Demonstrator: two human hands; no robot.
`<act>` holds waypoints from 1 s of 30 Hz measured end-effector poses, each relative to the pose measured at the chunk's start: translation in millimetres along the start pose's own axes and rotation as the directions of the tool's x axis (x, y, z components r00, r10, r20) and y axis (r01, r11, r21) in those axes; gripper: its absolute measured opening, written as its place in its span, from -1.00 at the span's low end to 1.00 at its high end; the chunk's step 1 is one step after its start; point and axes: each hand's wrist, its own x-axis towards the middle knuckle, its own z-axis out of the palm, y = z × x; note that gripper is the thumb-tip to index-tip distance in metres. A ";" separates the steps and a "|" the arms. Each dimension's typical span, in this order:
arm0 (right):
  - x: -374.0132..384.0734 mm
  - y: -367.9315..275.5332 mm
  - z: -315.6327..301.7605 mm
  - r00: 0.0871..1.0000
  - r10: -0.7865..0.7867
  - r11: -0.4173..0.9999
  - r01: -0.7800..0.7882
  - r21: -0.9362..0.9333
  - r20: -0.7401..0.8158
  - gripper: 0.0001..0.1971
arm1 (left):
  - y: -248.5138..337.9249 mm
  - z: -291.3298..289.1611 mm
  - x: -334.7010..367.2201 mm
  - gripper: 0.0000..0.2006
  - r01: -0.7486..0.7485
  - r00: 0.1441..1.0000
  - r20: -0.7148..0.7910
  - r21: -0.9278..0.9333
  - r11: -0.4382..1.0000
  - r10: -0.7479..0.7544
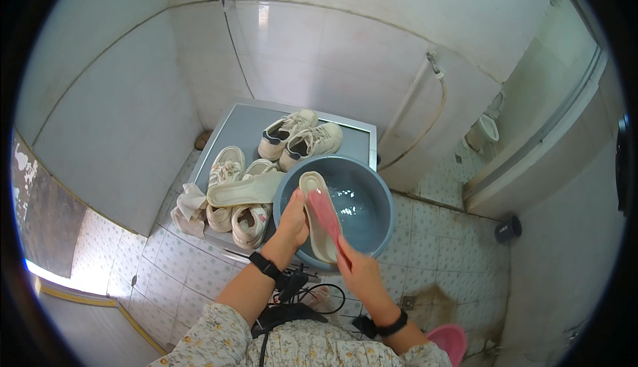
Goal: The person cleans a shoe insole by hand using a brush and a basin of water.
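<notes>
My left hand (293, 221) grips the side of a pale shoe insole (319, 239), holding it tilted over the basin. A pink brush (323, 213) lies against the face of the insole, its handle closed in my right hand (361, 275). The bristles do not show. Beneath both hands is a round grey-blue basin (388, 209) with water (359, 201) in it. Left of the basin, a second insole (244, 190) rests across a pair of white sneakers (249, 225). Behind it stands another pair of white sneakers (312, 142) with dark heel patches.
The shoes stand on a grey-topped unit (229, 124) against the tiled wall. A whitish cloth (190, 209) hangs at its left corner. A hose (432, 124) runs down from a wall tap (433, 59). A pink basin (449, 342) sits at lower right, a dark bin (508, 229) beyond.
</notes>
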 end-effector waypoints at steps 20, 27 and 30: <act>-37.2 -0.1 -46.3 0.953 0.302 0.951 -0.303 0.058 0.019 -0.63 | 7.0 -2.0 1.4 -0.70 -0.053 0.998 -0.031 0.042 0.998 0.055; -20.3 11.7 -67.4 0.917 0.396 0.918 -0.397 -0.002 -0.044 -0.63 | 55.6 34.4 -11.2 -0.70 -0.606 0.686 0.626 0.774 -0.184 0.371; -19.9 19.2 -68.8 0.921 0.387 0.918 -0.389 -0.073 -0.046 -0.62 | 64.6 44.4 -22.4 -0.68 -0.506 0.826 0.554 0.810 -0.296 0.105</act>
